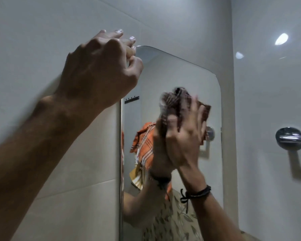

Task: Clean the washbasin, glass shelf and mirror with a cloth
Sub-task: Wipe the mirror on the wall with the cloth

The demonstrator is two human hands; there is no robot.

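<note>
Step in hand: wiping the mirror [189, 75], judging by the cloth held against its glass; the washbasin and glass shelf are out of view.
Cloth: the cloth [174, 100], brown and patterned, sits bunched on the mirror's middle right, under the right hand.
Right hand: the right hand [186, 141] has its fingers [192, 117] spread over the cloth and presses it to the glass; it is blurred, so it is likely mid-stroke.
Left hand: the left hand [97, 70] is at the mirror's top left corner with bent fingers and fingertips on the wall tile [42, 40]. Whether it pinches the corner or only leans there, I cannot tell.
Pressure: keep the palm flat behind the cloth so the whole pad touches, not only the fingertips; a lumpy wad tends to leave streaks.
Path: work in overlapping passes from the top edge downward, so loosened dirt moves to parts not yet wiped.
Corners: the rounded top corners and the left edge by the bracing hand need a pass of their own, which means shifting that hand.
Cloth care: refold to a clean face once one side looks soiled.
Risk: hard pushing on wall-hung glass could stress its mounts, so keep the force moderate.
Nearby: a chrome towel rail [288, 138] on the right wall stands near the mirror's right edge; keep wide strokes short of it.
</note>
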